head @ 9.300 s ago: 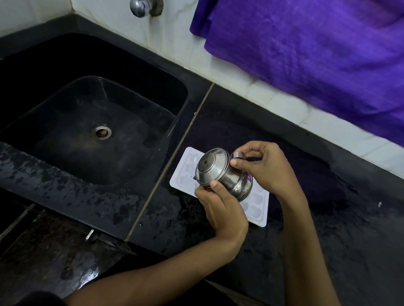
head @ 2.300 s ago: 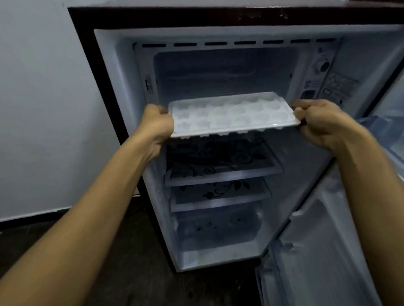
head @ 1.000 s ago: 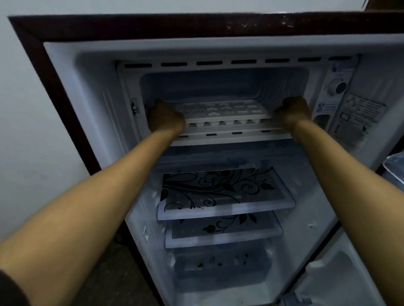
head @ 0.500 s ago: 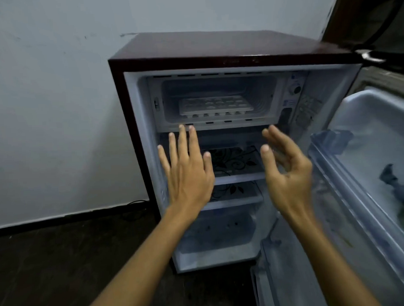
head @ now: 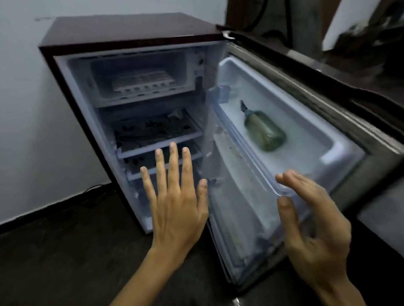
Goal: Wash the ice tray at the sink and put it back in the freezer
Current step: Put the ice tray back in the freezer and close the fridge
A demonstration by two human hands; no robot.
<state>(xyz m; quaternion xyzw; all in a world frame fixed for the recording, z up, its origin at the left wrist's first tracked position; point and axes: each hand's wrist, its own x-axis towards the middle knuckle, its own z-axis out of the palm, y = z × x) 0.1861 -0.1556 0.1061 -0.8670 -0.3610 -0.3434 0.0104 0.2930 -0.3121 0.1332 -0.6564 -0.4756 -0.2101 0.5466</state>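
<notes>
Pale wall fills the left of the frame, dark floor runs along the bottom, and a small dark-topped fridge stands at centre with its door swung open toward the right. Change noted: a second ago both hands were inside the freezer compartment gripping the ends of the ice tray; now the tray sits alone on the compartment floor in the upper centre of the frame, flat, long edge facing out, with nothing touching it. Both hands have come out and down. Left hand at lower centre, palm away from the camera, fingers straight and spread, holding nothing, in front of the lower shelves. Right hand at lower right, edge-on, fingers loosely extended with thumb apart, also empty, hovering just beside the inner edge of the door near its lower rack; contact with the door cannot be confirmed through the blur. Tray lies well above and behind both hands, well apart from either. A green bottle lies in the upper door bin. Judgement: placement step looks complete, so the tray's part of the task is done; what remains is likely shutting the door, with the right hand the better placed.
</notes>
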